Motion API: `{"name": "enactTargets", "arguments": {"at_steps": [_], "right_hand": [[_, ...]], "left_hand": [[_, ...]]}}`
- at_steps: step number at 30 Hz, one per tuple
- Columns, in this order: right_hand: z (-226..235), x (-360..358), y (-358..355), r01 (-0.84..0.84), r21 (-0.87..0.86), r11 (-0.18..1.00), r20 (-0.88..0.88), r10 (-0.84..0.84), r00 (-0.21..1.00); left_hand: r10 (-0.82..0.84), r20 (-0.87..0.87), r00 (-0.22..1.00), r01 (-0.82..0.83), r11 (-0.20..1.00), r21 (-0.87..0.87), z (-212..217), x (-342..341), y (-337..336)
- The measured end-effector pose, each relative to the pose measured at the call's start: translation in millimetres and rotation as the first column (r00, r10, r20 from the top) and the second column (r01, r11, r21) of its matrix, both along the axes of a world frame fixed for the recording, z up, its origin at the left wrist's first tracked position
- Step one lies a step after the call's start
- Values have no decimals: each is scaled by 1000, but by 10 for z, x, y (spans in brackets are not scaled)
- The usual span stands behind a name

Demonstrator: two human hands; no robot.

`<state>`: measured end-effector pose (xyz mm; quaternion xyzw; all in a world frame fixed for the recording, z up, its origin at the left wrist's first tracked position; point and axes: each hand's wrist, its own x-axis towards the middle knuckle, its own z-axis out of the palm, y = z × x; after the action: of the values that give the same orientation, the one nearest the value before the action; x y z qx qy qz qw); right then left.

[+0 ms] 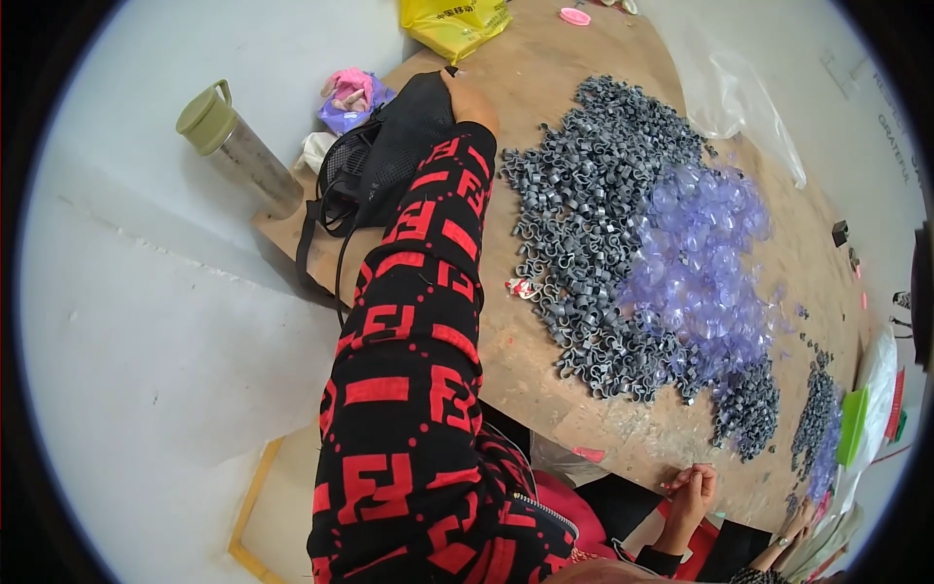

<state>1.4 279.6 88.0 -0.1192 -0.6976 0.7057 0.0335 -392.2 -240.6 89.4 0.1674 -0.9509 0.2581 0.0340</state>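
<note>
My left arm, in a black sleeve with red patterns, reaches across the table's left side. My left hand (471, 100) is at the far edge of a black mesh bag (399, 131) and grips its rim. Most of its fingers are hidden behind the bag and the wrist. To the right of the arm lies a wide heap of grey plastic clips (574, 185). Clear purplish plastic discs (696, 258), which look like suction cups, are heaped against its right side. My right hand does not show.
A steel bottle with an olive lid (243, 146) stands at the table's left edge. Beyond the bag are a purple pouch (352, 102) and a yellow plastic bag (452, 27). Another person's closed hand (693, 484) rests at the near edge. A green tray (853, 426) stands far right.
</note>
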Motion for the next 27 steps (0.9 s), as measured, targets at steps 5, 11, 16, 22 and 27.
{"name": "enactTargets", "arguments": {"at_steps": [5, 11, 16, 22, 27], "right_hand": [[-12, 11, -6, 17, -21, 1000, 17, -17, 1000], [-49, 21, 24, -18, 21, 1000, -17, 18, 1000], [-62, 39, 52, -12, 12, 1000, -13, 12, 1000], [-86, 43, 54, -39, -5, 999, -22, 39, 999], [-76, 100, 27, -37, -17, 999, -12, 37, 999]], "left_hand": [[68, 219, 973, -75, 997, 26, 94, 55, -52], [35, 151, 988, -39, 999, 19, 117, 225, -62], [-121, -88, 989, 112, 989, -98, -54, 345, -148], [-472, -359, 805, 496, 868, -30, 39, 480, -16], [-522, -739, 426, 818, 571, 69, 463, 1067, 762]]}}
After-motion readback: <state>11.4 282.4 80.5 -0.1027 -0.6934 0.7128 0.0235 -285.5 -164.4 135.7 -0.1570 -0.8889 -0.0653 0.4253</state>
